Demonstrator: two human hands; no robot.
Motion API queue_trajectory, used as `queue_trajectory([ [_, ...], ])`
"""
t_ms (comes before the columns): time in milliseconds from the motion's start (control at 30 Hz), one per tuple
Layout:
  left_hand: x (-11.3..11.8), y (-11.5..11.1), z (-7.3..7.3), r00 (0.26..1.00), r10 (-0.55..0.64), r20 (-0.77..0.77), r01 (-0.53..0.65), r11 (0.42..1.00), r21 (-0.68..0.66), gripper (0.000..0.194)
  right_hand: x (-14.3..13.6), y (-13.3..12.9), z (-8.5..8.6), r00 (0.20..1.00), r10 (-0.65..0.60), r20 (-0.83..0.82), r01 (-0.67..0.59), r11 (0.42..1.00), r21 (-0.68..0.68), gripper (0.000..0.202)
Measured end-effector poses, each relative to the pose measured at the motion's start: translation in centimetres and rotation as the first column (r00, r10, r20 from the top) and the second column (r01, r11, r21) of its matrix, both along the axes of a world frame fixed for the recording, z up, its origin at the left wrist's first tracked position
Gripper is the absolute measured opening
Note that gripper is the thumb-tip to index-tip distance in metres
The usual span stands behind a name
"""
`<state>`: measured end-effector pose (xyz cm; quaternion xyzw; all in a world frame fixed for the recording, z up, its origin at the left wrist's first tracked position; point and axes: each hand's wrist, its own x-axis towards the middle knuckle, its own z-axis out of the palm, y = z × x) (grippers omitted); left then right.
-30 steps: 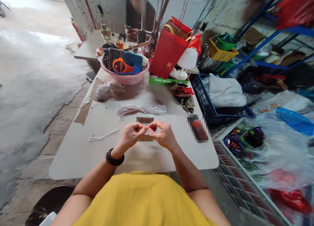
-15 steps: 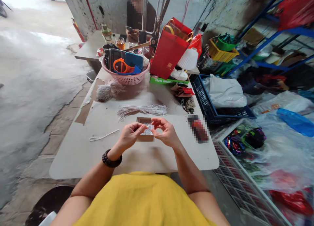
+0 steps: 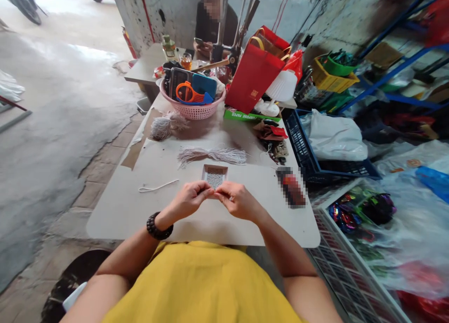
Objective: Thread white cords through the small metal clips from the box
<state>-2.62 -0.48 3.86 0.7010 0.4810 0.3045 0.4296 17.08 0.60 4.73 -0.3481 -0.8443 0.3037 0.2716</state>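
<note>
My left hand (image 3: pixel 194 197) and my right hand (image 3: pixel 235 199) meet fingertip to fingertip at the near edge of a small cardboard box (image 3: pixel 204 171). Both are closed in a pinch; whatever lies between the fingers is too small to make out. Inside the box are many tiny pale pieces (image 3: pixel 214 179). Just beyond it stretches a bundle of white cords (image 3: pixel 212 155). A single looped white cord (image 3: pixel 158 186) lies on the table to the left of my left hand.
A tied bunch of pale cord (image 3: pixel 164 126) and a pink basket (image 3: pixel 196 111) stand farther back. Behind are a red paper bag (image 3: pixel 254 75) and a white lamp (image 3: pixel 281 86). A pixelated object (image 3: pixel 291 187) lies right. A person (image 3: pixel 212 28) holding a phone sits across.
My right hand's fingers have closed from a spread pose, and both hands have come together at the box's near edge. The whole view has shifted slightly.
</note>
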Motion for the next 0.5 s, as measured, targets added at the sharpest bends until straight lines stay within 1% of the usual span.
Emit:
queue_trajectory([
  [100, -0.7, -1.2, -0.2, 0.987, -0.152, -0.055, 0.152, 0.988, -0.002, 0.030, 0.0, -1.2, 0.1, 0.998, 0.059, -0.005, -0.060, 0.994, -0.088, 0.016],
  [167, -1.2, -2.1, -0.4, 0.976, -0.205, -0.073, 0.206, 0.979, 0.002, 0.030, 0.0, -1.8, 0.1, 0.996, 0.077, -0.039, -0.083, 0.978, -0.192, 0.017],
  [200, -1.5, -2.5, -0.5, 0.976, -0.208, -0.071, 0.209, 0.978, 0.010, 0.029, -0.1, -2.0, 0.0, 0.995, 0.075, -0.063, -0.088, 0.967, -0.241, 0.017],
  [267, -2.2, -3.1, -0.5, 0.985, -0.165, -0.050, 0.167, 0.985, 0.032, 0.029, -0.1, -2.3, -0.2, 0.992, 0.038, -0.117, -0.075, 0.942, -0.326, 0.019],
  [367, -3.4, -3.6, -0.4, 0.999, -0.047, -0.022, 0.048, 0.998, 0.051, 0.028, -0.3, -2.2, -0.4, 0.983, -0.041, -0.177, -0.036, 0.912, -0.409, 0.020],
  [433, -4.1, -3.8, -0.3, 1.000, 0.001, -0.028, 0.001, 0.998, 0.061, 0.028, -0.7, -2.1, -0.4, 0.984, -0.047, -0.174, -0.032, 0.904, -0.426, 0.021],
  [500, -4.8, -3.8, -0.5, 0.998, 0.021, -0.054, -0.016, 0.996, 0.090, 0.028, -1.3, -1.8, -0.7, 0.987, -0.032, -0.156, -0.036, 0.909, -0.415, 0.021],
])
